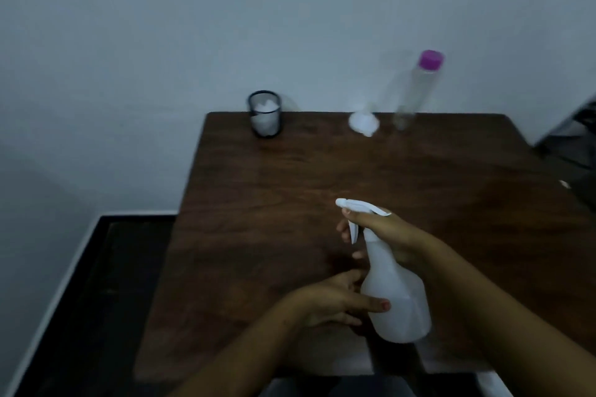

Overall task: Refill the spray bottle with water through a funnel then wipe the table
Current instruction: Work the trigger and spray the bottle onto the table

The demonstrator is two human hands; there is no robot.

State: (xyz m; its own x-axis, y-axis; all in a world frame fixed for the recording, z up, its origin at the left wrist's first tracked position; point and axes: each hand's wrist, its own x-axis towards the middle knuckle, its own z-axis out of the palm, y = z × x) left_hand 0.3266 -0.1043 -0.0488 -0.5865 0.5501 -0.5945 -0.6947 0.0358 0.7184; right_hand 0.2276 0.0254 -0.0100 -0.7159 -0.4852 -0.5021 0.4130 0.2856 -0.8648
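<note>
Over the near part of the desk [258,203], the left hand [332,303] holds the spray bottle [400,309] steady by its body while the right hand [387,235] grips its trigger head, likely to unscrew it, with the funnel [362,122] and water bottle [416,90] standing at the far edge.

One head-worn wide-angle view. It looks forward and down from above the near edge of the bench [258,187], close in; the wall [193,26] behind it fills the upper part.

Dim bluish light, motion blur esp. far bottle [416,90], faint sheen on table [290,177], wide-angle edge warp.
</note>
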